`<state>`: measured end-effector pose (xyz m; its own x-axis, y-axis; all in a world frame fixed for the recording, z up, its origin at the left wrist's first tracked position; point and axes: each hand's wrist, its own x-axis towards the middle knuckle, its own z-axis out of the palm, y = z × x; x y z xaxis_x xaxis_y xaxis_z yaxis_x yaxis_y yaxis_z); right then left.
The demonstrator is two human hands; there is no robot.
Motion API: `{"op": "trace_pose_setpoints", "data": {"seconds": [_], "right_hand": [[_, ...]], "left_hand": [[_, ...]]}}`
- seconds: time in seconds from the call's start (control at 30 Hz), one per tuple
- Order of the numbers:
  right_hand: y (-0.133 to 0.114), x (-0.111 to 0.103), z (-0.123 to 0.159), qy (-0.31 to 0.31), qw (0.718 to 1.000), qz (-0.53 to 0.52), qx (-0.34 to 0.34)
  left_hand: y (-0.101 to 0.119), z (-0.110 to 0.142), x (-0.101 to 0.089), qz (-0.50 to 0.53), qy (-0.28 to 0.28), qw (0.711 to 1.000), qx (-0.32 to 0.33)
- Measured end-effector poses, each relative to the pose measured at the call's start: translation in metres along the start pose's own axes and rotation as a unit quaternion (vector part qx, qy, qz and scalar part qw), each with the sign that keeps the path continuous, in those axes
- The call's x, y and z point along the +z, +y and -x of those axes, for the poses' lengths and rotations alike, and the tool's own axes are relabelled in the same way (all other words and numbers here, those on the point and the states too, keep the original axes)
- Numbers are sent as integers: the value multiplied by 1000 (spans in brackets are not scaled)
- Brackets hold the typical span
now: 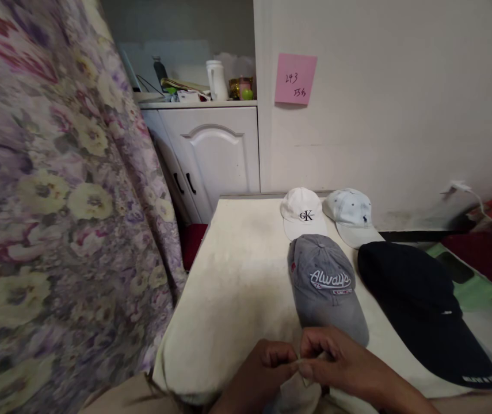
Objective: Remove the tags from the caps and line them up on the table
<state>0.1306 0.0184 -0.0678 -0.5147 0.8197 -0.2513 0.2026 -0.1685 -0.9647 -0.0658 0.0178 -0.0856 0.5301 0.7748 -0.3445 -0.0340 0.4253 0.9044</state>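
Observation:
At the near edge of the table, my left hand (267, 368) and my right hand (343, 362) meet, fingers closed in a pinch. Between them is a light beige cloth item (300, 397), mostly cut off by the lower frame edge, so its kind is unclear. Just beyond my hands lies a grey cap (323, 276) with "Always" lettering, its brim toward me. To its right is a large dark navy cap (410, 287). Farther back sit a white cap (301, 210) with a "CK" mark and a pale blue cap (351, 210) with a small dark logo.
The table (246, 270) has a cream cover. A floral curtain (64, 230) hangs at the left. Behind stands a white cabinet (215, 155) with a white jug (216, 80) on top. A pink note (295, 79) is on the wall. A white cable (479, 198) runs at the right.

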Motion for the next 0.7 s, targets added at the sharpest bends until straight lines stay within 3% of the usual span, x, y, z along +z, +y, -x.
{"op": "trace_pose_setpoints", "data": {"seconds": [0.17,0.43,0.7], "right_hand": [[4,1,-3,-22,999,-31,6],[10,2,-4,-16,1000,-19,5],[12,2,-7,-15,1000,-14,-10]], "left_hand": [[-1,5,-1,16,-9,1000,2],[-12,5,-6,26,22,999,18],[-7,5,-4,22,19,999,28]]}}
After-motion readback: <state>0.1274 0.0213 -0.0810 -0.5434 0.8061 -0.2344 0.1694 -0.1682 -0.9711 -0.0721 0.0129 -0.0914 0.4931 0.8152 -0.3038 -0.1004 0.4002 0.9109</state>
